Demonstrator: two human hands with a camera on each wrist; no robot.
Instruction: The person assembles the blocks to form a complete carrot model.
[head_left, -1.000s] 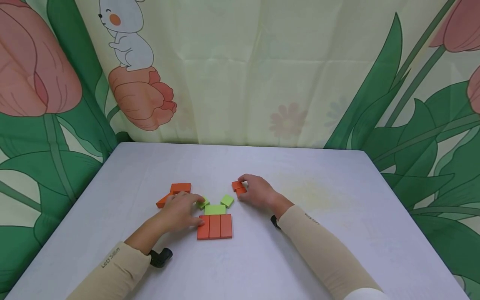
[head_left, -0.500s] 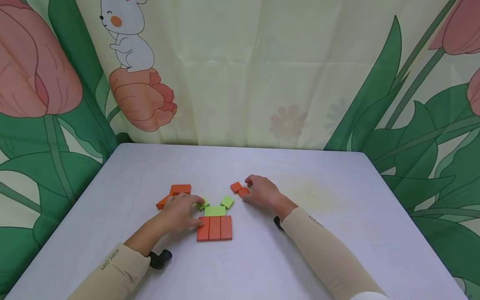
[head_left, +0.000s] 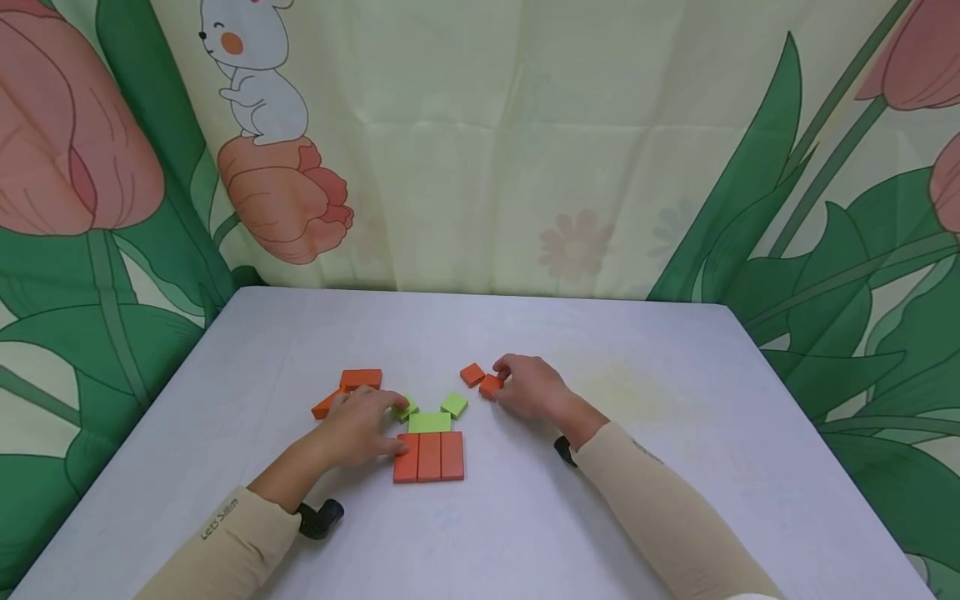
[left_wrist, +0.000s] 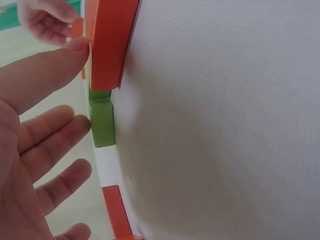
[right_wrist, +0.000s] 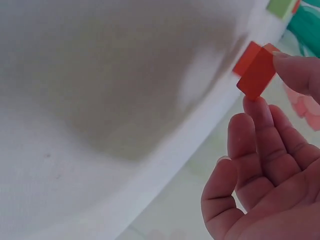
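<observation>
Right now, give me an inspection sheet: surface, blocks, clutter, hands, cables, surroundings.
Surface: white table, faint yellowish patch on the right.
Blocks: three red blocks in a row, a green block just beyond, two small green blocks near its far corners; two orange blocks beyond the left hand, two small orange blocks by the right hand.
Clutter: nothing seen.
Hands: left hand, thumb on left red block, fingertip at a small green block; right hand pinches one small orange block.
Cables: nothing seen.
Surroundings: printed cloth backdrop with tulips.
</observation>
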